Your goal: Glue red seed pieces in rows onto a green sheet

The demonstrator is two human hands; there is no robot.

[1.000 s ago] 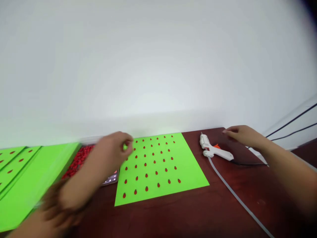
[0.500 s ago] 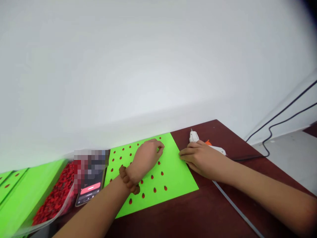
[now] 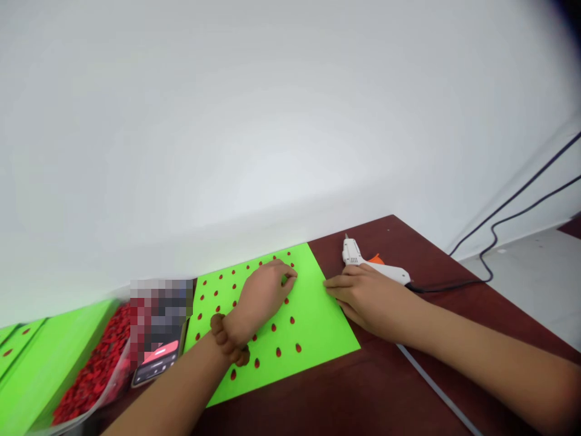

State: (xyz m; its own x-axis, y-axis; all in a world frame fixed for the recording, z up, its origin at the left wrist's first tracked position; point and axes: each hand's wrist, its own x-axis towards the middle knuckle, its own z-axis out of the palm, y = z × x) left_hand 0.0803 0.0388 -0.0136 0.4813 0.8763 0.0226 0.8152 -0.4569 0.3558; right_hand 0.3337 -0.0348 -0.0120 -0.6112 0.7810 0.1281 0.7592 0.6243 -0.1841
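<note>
The left hand [image 3: 267, 295] hangs over the far right part of the lime-green sheet [image 3: 333, 336], thumb and forefinger curled together; whether a piece is pinched between them I cannot tell. The right hand [image 3: 370, 297] grasps nothing visible, its fingers stretched to the sheet's right edge. A second ago it was raised right of the hot glue gun [image 3: 351, 253], while the left was a blur nearer the phone [image 3: 158, 363]; since half a second ago both have barely changed place.

The sheet lies flat on the dark red table [image 3: 295, 402], slightly askew, its sides running from near to far. Rows of red ladybug pieces [image 3: 298, 347] dot it, dark ends toward the far side on the nearest ones; the left hand, forearm and bead bracelet [image 3: 227, 342] hide several.

The gun's nozzle points far, its handle slants right; the right hand covers its rear. A pale glue stick or tube [image 3: 440, 393] runs from under that hand out at the near edge.

Left, pixelation masks the phone's far part and some of the heap of red pieces [image 3: 95, 375]; a green stack [image 3: 59, 357] is cut off.
</note>
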